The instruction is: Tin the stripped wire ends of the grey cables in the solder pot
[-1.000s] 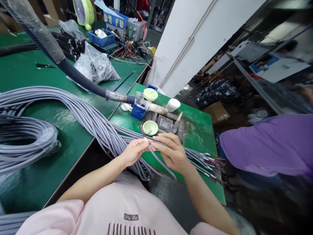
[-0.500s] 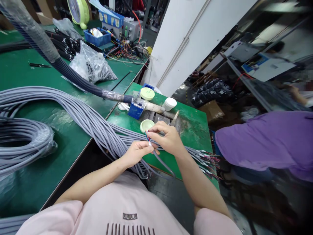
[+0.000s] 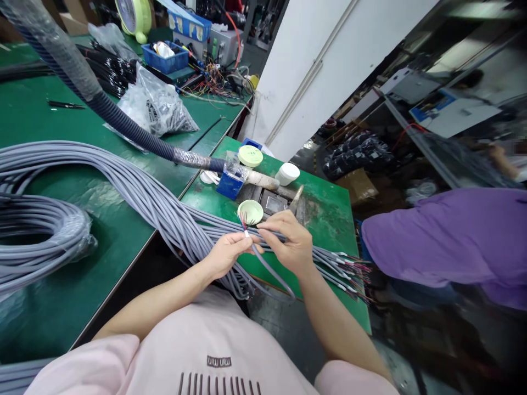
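My left hand [image 3: 228,253] pinches the end of a grey cable [image 3: 267,267] just below its white collar. Thin coloured wires [image 3: 244,220], red and dark ones among them, fan out above the collar. To the right of the wires is my right hand [image 3: 288,241], its thumb and forefinger tips close together; whether a wire is between them is too small to make out. Behind the wires sits a pale green round dish [image 3: 251,212]. A thick bundle of grey cables [image 3: 164,206] runs beneath both hands, its stripped ends [image 3: 349,271] lying at the right.
A ribbed hose [image 3: 135,131] with a pale nozzle crosses over the green bench [image 3: 329,208]. Near it stand a blue box [image 3: 230,185], a white jar [image 3: 287,173] and a pale green lid [image 3: 250,156]. A person in purple [image 3: 444,241] is at the right.
My right hand has drawn back slightly to the right, off the wires. The wires now spread in a fan, and my left hand has shifted a little left with the cable.
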Action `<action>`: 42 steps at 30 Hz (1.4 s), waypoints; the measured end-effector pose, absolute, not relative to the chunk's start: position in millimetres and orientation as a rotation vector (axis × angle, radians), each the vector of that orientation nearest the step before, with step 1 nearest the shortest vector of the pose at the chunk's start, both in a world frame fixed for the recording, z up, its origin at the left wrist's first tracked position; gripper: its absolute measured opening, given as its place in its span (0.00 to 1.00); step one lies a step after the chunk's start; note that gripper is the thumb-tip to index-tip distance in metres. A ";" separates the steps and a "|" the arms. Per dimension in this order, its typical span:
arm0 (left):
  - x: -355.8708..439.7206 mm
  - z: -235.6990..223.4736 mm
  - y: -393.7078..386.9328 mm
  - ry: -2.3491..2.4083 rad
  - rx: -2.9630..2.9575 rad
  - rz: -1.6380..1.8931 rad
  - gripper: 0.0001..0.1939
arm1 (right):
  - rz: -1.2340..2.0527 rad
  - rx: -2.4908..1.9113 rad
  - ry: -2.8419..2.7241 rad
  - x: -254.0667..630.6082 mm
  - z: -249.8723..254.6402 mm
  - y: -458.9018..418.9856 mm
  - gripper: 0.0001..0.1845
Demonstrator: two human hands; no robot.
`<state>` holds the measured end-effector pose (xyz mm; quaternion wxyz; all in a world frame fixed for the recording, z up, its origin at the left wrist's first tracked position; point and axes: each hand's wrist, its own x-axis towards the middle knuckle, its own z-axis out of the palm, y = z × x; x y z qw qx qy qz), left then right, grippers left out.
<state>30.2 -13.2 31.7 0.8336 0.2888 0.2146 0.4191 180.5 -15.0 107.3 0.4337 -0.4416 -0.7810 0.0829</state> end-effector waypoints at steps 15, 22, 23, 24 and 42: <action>27.2 38.7 -4.7 0.509 0.690 0.875 0.21 | 0.018 -0.945 -2.125 204.0 71.4 -25.2 0.15; -6.8 28.1 6.1 1.000 1.642 1.324 0.10 | -0.020 -1.302 -1.759 220.0 91.0 4.0 0.11; -9.4 24.2 7.6 1.025 1.726 1.345 0.10 | 0.000 -1.316 -1.759 220.2 90.6 9.4 0.10; -10.9 20.5 8.6 1.037 1.791 1.352 0.10 | 0.028 -1.327 -1.765 219.7 89.4 14.7 0.10; -12.5 9.4 9.2 1.002 1.994 1.361 0.10 | 0.201 -1.500 -1.912 197.8 70.5 56.3 0.08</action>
